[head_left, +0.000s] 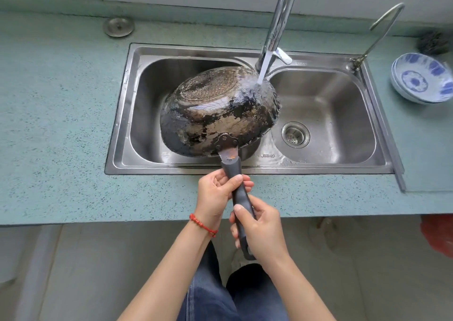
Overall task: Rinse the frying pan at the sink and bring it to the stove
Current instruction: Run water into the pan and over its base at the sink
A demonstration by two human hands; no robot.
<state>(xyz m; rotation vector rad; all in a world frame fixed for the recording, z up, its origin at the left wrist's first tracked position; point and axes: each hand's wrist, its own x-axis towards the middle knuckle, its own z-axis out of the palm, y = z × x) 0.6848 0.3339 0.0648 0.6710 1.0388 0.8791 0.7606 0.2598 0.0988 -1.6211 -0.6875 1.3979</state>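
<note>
We hold the frying pan (218, 109) bottom-up over the left basin of the double sink (127, 114), its far edge reaching the divider between the two basins. Both hands grasp its black handle (239, 190): the left hand (217, 198) curls round the upper part, nearer the pan, and the right hand (261, 230) wraps the lower end, thumb lying along the top. A red bead bracelet (203, 225) sits on the left wrist. Water (263, 70) runs from the tall tap (279, 19) and strikes the pan's far right edge, spreading over the scorched, patchy underside (the dimpled base is worn to bare metal in places). The right basin shows its drain strainer (295, 134). On the teal counter (61, 124) a metal plug (119, 27) lies behind the sink to the left, a thinner second tap (382, 28) rises at the sink's far right corner, and stacked blue-and-white bowls (422, 78) rest to the right.
</note>
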